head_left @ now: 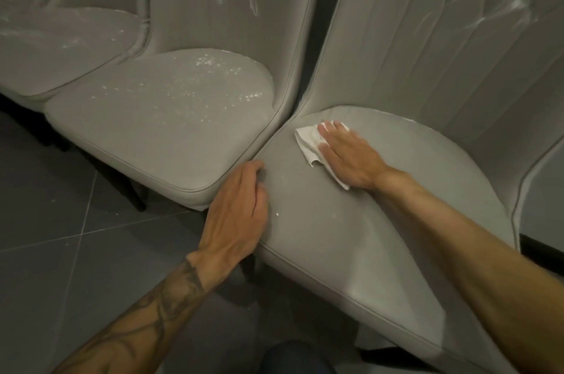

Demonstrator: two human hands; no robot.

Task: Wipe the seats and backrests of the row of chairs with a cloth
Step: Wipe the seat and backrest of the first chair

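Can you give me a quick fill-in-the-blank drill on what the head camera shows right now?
1. The white cloth lies flat under the ____ hand.
2. The left hand rests on the ____ edge of the seat being wiped.
3. The neighbouring seat to the left is speckled with ____ spots.
4. The floor is laid with dark ____.

Missing words: right; left; white; tiles

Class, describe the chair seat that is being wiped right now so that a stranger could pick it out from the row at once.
Start from the row of grey padded chairs standing side by side. The seat being wiped is the nearest one, with the left hand on its edge and the right hand pressing a white cloth flat on it. Unlike the neighbouring seat, which is speckled white, it looks almost clean.
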